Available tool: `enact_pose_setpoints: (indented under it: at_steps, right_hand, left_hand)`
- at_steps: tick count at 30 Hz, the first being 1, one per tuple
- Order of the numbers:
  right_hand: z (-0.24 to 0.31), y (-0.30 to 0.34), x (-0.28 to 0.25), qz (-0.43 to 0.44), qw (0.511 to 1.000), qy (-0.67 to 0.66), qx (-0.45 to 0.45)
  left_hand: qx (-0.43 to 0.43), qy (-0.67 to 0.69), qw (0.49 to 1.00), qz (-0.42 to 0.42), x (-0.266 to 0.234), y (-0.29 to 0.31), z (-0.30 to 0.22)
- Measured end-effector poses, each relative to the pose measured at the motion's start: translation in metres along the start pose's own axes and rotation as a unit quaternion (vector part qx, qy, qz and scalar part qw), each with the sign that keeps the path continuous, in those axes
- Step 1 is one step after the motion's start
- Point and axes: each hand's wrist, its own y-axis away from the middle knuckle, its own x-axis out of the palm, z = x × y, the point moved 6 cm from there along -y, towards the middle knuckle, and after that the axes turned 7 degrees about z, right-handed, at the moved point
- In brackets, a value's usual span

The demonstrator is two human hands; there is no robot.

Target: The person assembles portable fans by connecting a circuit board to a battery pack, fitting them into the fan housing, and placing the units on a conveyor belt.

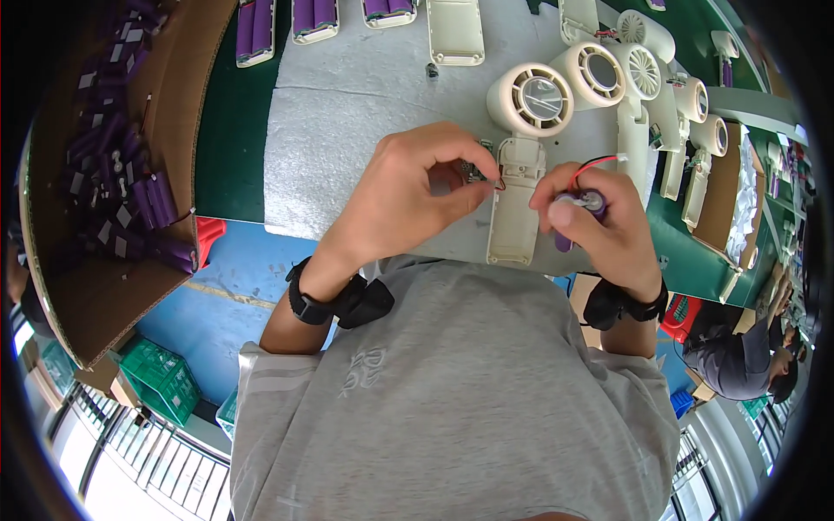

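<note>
My left hand pinches a small green circuit board between thumb and fingers, just left of an open cream fan handle. In my right hand is a purple battery pack, with a red and a black wire rising from it to a small white plug. The handle lies on the table with its hollow side up, between my hands. Its round fan head points away from me. Thin wires show near my left fingertips; where they end is hidden.
Cream fan bodies crowd the right back of the foam-covered table. Handle shells with purple batteries line the far edge, beside a battery-less shell. A cardboard box of purple batteries stands left. Another person sits at right.
</note>
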Motion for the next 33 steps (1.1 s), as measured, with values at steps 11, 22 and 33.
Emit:
enact_pose_setpoints:
  at_steps: [11, 22, 33]
  right_hand:
    - [0.008, -0.019, 0.021, 0.205, 0.962, 0.175, 0.046]
    - [0.003, -0.026, 0.014, 0.216, 0.967, 0.117, 0.065]
    - [0.009, -0.007, 0.013, -0.142, 0.962, 0.205, -0.113]
  left_hand:
    - [-0.022, 0.072, 0.993, 0.094, 0.002, -0.010, -0.003]
    - [0.094, -0.008, 0.991, 0.094, -0.001, -0.011, -0.007]
    - [0.024, 0.055, 0.997, 0.056, -0.003, -0.007, 0.008]
